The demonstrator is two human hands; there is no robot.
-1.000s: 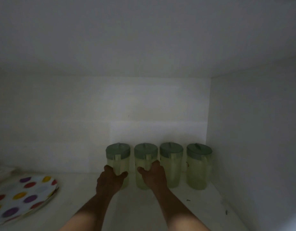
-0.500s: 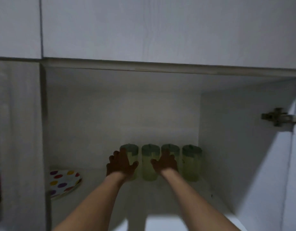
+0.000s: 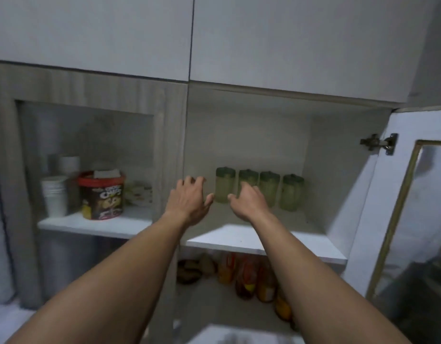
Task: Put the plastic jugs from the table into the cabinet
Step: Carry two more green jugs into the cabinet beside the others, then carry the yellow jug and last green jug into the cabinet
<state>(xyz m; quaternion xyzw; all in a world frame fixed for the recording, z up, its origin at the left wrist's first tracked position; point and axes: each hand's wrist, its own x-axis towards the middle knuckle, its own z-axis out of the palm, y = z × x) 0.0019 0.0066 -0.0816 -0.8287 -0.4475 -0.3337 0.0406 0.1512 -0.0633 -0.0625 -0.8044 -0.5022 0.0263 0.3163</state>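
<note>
Several pale green plastic jugs with darker green lids stand upright in a row at the back of the open cabinet shelf (image 3: 239,240): the leftmost jug (image 3: 224,186), a second jug (image 3: 249,178), a third jug (image 3: 269,188) and the rightmost jug (image 3: 291,192). My left hand (image 3: 188,201) hovers in front of the shelf, left of the row, fingers spread and holding nothing. In front of the second jug my right hand (image 3: 246,202) also hangs with loose fingers, holding nothing. Neither hand touches a jug.
The cabinet door (image 3: 410,207) with a glass pane stands swung out at the right on its hinge (image 3: 378,142). The left compartment holds stacked white cups (image 3: 54,194) and a red-lidded snack tub (image 3: 101,194). Bottles and packets (image 3: 249,276) sit on the shelf below.
Both hands let go of the two left jugs and drew back out of the cabinet. My head pulled back too, so the neighbouring compartment and lower shelf now show.
</note>
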